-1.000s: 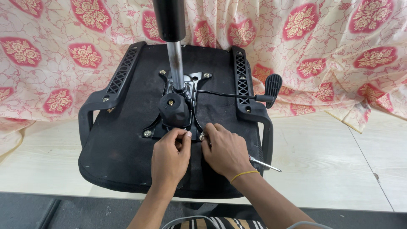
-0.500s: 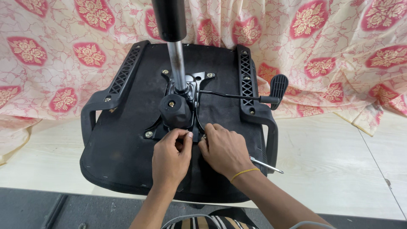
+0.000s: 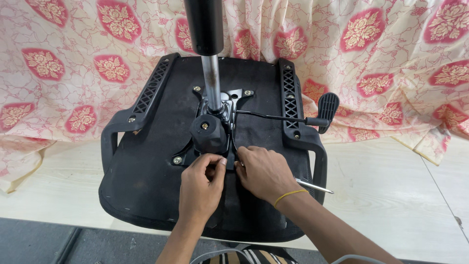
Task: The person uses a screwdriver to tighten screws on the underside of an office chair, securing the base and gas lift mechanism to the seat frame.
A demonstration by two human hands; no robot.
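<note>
- Left hand [image 3: 200, 183] pinches something small, too hidden to identify, beside the black knob [image 3: 209, 133] of the upturned chair seat [image 3: 146, 195].
- Right hand [image 3: 264, 172] curls around a thin metal tool [image 3: 315, 186]; it is best kept steady and square.

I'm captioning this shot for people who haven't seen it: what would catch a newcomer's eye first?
An upturned black office chair seat fills the middle, its shiny metal gas-lift column rising toward the camera from the black mounting plate. Below that plate, the left hand and the right hand meet fingertip to fingertip. Behind hangs a cream curtain with pink floral medallions.
</note>
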